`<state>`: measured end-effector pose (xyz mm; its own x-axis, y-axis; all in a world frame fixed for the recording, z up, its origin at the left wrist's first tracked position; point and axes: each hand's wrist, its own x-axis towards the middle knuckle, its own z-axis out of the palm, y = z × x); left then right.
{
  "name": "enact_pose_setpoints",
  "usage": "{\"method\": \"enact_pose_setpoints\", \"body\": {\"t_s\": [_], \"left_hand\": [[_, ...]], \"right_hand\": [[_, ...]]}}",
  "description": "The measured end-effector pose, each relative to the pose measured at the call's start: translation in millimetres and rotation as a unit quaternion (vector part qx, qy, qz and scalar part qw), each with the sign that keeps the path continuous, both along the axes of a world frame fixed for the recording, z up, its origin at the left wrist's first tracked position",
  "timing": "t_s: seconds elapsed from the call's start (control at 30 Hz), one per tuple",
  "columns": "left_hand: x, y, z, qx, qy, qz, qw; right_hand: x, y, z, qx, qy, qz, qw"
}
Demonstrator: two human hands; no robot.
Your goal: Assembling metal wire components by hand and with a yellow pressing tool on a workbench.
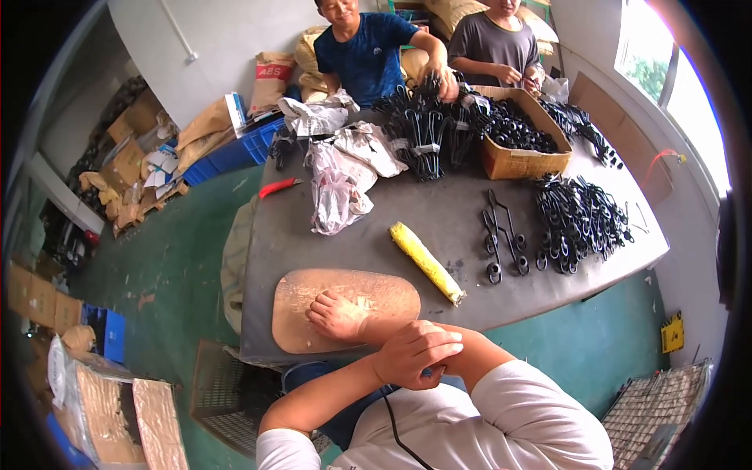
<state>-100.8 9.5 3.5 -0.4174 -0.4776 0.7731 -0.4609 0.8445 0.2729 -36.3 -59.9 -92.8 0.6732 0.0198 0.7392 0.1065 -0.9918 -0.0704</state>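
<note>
Tan rounded board [389, 294] directly beneath the right hand [337, 316], at the near left of the grey table [368, 244]. Right hand palm down, fingers bent and close together, resting left of the board's middle; palm side hidden, so cannot tell about anything pinched there. Left hand [417, 354] crossed over against the right forearm [383, 330], just off the board's near right corner, fingers curled; cannot tell how tightly. Board's long axis roughly left to right, much like the forearm's; right hand the nearer, already in contact. Yellow roll [427, 264] farther right and beyond, slanting from far left to near right, near end closer to the left hand, apart from both. Past that, loose black hooks [500, 235], a black heap [580, 223], a cardboard box [523, 166] and crumpled plastic bags [338, 176]. Board's near right edge covered by the forearm; heap too tangled for telling pieces apart; far bundles [427, 149] partly overlapped.
</note>
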Motion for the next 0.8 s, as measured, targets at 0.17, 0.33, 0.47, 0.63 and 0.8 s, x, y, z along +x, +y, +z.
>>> {"method": "enact_pose_setpoints", "body": {"t_s": [0.17, 0.33, 0.47, 0.63, 0.8], "left_hand": [[7.3, 3.1, -22.0, 0.024, 0.011, -0.025, 0.999], [13.2, 7.8, -32.5, 0.005, -0.015, -0.026, 1.000], [3.2, 1.8, -8.1, -0.009, 0.018, -0.001, 1.000], [10.0, 9.6, -15.2, 0.022, -0.002, -0.015, 1.000], [51.1, 20.6, -33.3, 0.014, -0.045, 0.039, 0.998]], "right_hand": [[-0.2, -0.3, 0.4, 0.003, 0.000, -0.005, 1.000], [-0.4, 1.6, 3.5, 0.000, -0.002, -0.012, 1.000], [-0.8, -0.6, 3.8, 0.008, 0.002, -0.004, 1.000], [-1.4, 1.4, 5.0, 0.006, -0.005, -0.005, 1.000], [-24.6, -8.3, 8.7, 0.125, 0.000, 0.004, 0.992]]}}
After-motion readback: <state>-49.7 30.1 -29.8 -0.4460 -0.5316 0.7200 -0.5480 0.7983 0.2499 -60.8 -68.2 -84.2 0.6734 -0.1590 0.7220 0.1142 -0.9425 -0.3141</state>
